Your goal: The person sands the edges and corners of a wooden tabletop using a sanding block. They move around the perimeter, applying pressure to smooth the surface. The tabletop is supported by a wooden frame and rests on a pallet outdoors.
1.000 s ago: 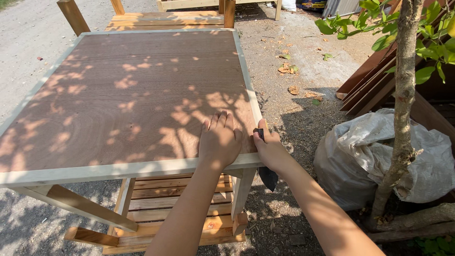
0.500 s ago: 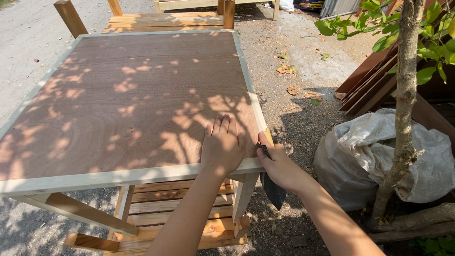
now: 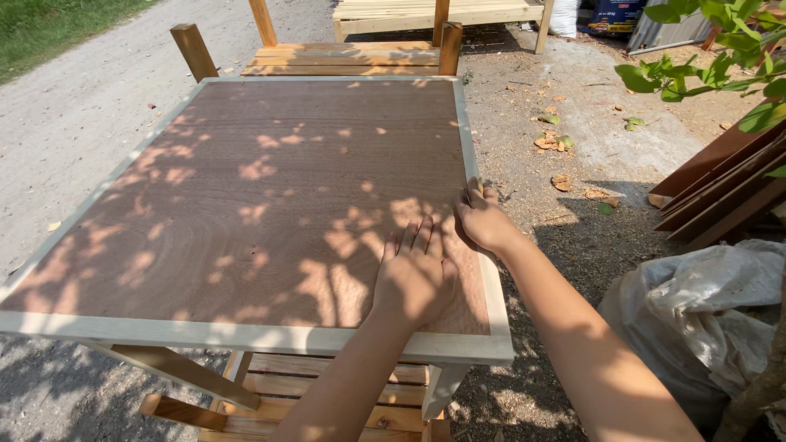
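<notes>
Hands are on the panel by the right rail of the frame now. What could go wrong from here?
The right hand grips something small and mostly hidden at the pale frame edge; a slip could jab the left hand lying flat close beside it. Pushing sideways might also scratch the brown panel. Dappled shade makes the seam hard to judge.

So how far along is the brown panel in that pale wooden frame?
The brown plywood panel already lies flat inside the pale wooden frame on every side in view. In hand: the left hand presses flat near the right edge, while the right hand grips the frame's right rail. No fasteners or tools show, so any fixing looks undone.
</notes>
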The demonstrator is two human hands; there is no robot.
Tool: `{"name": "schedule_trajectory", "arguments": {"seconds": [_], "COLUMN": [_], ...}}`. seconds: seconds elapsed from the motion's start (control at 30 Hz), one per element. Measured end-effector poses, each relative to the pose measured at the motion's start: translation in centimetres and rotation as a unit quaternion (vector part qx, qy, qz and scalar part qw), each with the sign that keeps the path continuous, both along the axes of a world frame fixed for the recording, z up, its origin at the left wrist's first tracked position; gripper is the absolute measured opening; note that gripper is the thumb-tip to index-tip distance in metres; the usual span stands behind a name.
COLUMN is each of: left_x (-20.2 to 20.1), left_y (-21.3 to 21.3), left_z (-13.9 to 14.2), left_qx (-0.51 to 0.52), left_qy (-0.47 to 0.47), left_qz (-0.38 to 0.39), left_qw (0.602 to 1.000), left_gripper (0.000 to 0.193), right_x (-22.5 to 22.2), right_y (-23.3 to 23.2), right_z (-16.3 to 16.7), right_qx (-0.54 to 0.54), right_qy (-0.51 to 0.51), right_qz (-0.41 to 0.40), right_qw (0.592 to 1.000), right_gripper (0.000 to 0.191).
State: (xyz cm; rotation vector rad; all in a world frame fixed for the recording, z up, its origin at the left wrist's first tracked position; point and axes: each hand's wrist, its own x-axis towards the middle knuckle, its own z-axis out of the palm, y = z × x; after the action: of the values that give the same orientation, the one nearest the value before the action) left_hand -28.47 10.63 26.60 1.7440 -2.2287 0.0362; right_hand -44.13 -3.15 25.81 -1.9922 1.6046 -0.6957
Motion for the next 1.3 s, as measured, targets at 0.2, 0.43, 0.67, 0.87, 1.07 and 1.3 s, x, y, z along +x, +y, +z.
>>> {"name": "schedule_trajectory", "arguments": {"seconds": [0.2, 0.43, 0.67, 0.87, 1.07, 1.3], "left_x": [-0.9, -1.1, -0.8, -0.1, 0.0, 1.7], "left_y": [-5.0, -7.2, -8.6, -8.1, -8.9, -11.1], "left_z": [-0.5, 0.0, 0.7, 0.2, 0.6, -1.0], "left_qx": [0.178, 0.018, 0.071, 0.070, 0.069, -0.061], "left_qy": [0.647, -0.097, -0.075, -0.061, -0.098, -0.760], "left_qz": [-0.055, 0.087, 0.092, 0.091, 0.080, 0.166], "left_qw": [0.739, 0.991, 0.990, 0.992, 0.990, 0.626], "left_gripper": [0.065, 0.063, 0.065, 0.066, 0.065, 0.068], "right_x": [-2.5, -3.2, -0.4, -1.1, -2.2, 1.3], "right_y": [7.5, -0.9, -12.9, -4.0, 1.5, -14.6], "right_z": [-1.5, -3.2, 0.6, -1.1, -2.1, 2.4], "right_qx": [-0.046, -0.025, 0.069, -0.114, -0.044, -0.015], "right_qy": [-0.046, -0.062, -0.099, -0.071, -0.038, 0.118], "right_qz": [0.073, 0.108, 0.048, 0.119, 0.137, 0.092], "right_qw": [0.995, 0.992, 0.991, 0.984, 0.989, 0.989], "right_gripper": [0.069, 0.066, 0.070, 0.067, 0.064, 0.074]}}
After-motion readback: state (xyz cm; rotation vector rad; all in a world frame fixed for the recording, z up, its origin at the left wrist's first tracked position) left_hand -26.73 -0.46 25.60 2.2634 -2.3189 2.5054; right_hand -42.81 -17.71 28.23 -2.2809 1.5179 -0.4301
